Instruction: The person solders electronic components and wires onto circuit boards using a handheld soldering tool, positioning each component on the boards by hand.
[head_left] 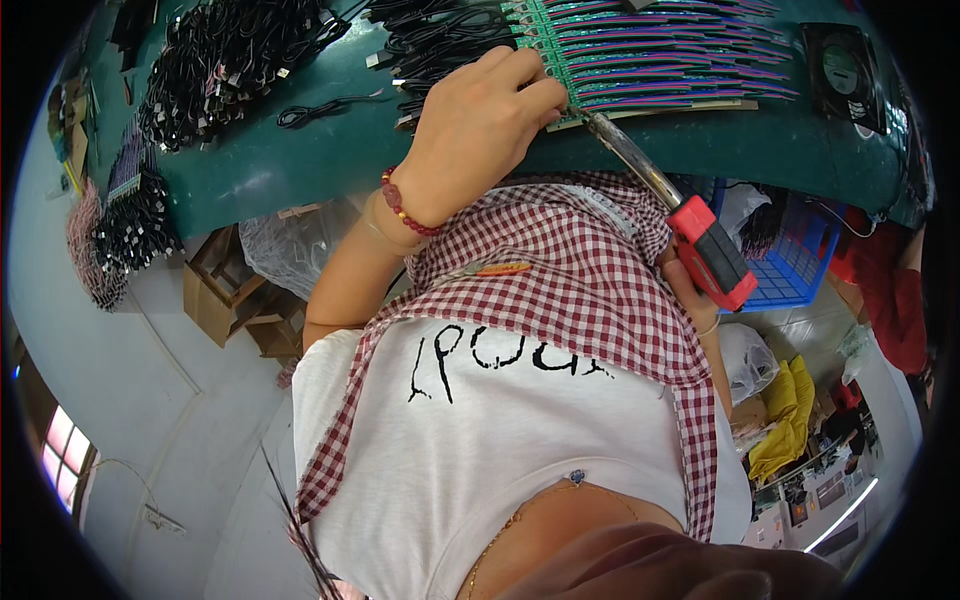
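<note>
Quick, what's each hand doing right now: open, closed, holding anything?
Left hand: curled, fingertips pressing on the green circuit board strip; nothing clearly gripped.
Right hand: mostly hidden, closed on the red-handled soldering iron.

Electronics assembly workshop, green workbench (300, 170), rows of circuit boards (650, 50), black cable bundles (220, 60), soldering iron (690, 225)

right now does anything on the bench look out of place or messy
Nothing looks damaged or spilled. The left hand presses on the row of green circuit boards while the right hand holds a red-handled soldering iron. One loose black cable lies apart from the bundles.
</note>
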